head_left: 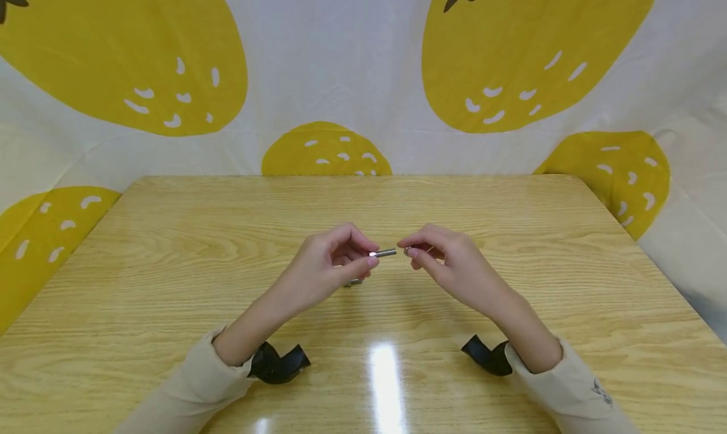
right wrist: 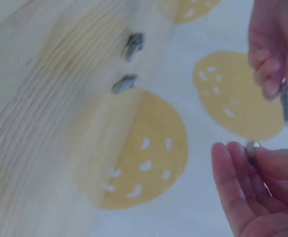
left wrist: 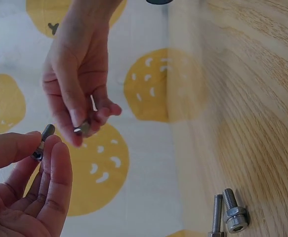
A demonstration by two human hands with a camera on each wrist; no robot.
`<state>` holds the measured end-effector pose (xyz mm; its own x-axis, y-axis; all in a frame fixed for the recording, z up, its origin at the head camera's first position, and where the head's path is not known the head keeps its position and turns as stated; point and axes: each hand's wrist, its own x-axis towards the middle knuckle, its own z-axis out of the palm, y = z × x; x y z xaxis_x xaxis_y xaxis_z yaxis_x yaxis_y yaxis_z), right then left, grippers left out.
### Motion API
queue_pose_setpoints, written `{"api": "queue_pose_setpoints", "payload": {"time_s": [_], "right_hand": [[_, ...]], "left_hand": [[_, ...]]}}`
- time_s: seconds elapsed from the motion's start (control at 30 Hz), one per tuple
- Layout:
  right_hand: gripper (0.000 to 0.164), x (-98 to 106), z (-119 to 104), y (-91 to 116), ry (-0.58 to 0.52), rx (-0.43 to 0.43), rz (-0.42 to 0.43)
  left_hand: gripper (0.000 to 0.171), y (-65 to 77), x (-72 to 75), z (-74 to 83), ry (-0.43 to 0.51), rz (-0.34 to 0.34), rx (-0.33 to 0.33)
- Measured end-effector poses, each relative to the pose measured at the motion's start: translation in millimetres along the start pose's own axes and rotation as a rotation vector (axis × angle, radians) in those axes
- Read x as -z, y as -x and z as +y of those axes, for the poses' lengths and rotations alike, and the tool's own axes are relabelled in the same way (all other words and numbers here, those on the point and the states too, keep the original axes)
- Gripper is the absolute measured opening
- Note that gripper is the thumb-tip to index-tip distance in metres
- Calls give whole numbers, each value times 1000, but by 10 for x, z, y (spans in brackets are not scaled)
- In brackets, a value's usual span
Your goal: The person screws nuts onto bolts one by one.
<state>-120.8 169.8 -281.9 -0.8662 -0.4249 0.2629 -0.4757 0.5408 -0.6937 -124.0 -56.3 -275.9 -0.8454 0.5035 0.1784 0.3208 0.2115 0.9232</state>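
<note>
My left hand [head_left: 324, 263] pinches a metal bolt [head_left: 387, 253] by its head end between thumb and fingertips, the threaded shank pointing right. Across a small gap, my right hand [head_left: 462, 273] holds a small metal nut [right wrist: 252, 153] between thumb and index finger. Bolt and nut are apart, both held above the table. On the tabletop lie two more bolts: a socket-head bolt [left wrist: 236, 217] with a nut on its shank, and a second bolt [left wrist: 217, 212] beside it. In the head view the left hand mostly hides these two.
The wooden table [head_left: 170, 245] stretches out on all sides of the hands. Behind it hangs a white cloth [head_left: 335, 55] with yellow fruit shapes. Black straps [head_left: 278, 364] sit at both wrists, by the beige sleeves.
</note>
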Motion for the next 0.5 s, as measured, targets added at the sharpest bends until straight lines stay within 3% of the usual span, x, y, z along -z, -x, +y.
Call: {"api": "queue_pose_setpoints", "payload": {"time_s": [0.17, 0.5], "right_hand": [[17, 8, -143, 38, -153, -13, 87], [18, -6, -245, 74, -357, -55, 80]], "left_hand": [[12, 13, -22, 14, -21, -4, -55], [10, 21, -44, 42, -43, 10, -98]]}}
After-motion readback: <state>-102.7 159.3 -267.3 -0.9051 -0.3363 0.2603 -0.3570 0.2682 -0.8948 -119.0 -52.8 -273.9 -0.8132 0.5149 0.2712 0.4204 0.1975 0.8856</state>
